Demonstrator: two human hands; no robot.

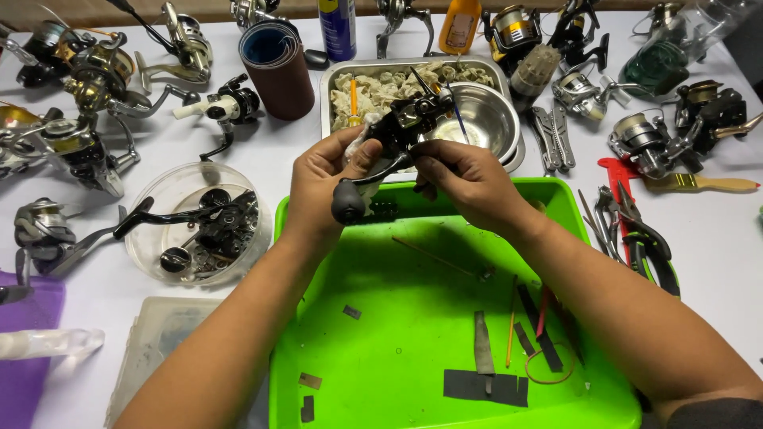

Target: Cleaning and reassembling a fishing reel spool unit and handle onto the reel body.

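- Hands meet above the far edge of a green tray (397, 334), both closed around a black fishing reel (405, 127) held in the air.
- The left hand (322, 187) grips the reel from the side, with a scrap of white cloth (355, 147) pressed between the palm and the reel body; the reel's handle with its round dark knob (347, 202) hangs down beside the thumb.
- The right hand (465, 179) pinches the reel from the other side, fingers curled under its body.
- The reel looks stiff and fairly dense for its size, probably metal and hard plastic, with thin parts sticking out that could bend or catch. Its body seems the safest place to hold it, not the handle arm, which likely turns. Any grease would make it slippery, so the cloth likely helps the grip.
- The tray holds dark strips, thin sticks and a rubber band (544, 369).
- The white bench (715, 238) is crowded: more reels (71, 143), a clear bowl of parts (199, 226), a steel bowl (481, 119) in a metal pan, pliers (636, 230), a brush (699, 184) and a roll of sandpaper (278, 67).
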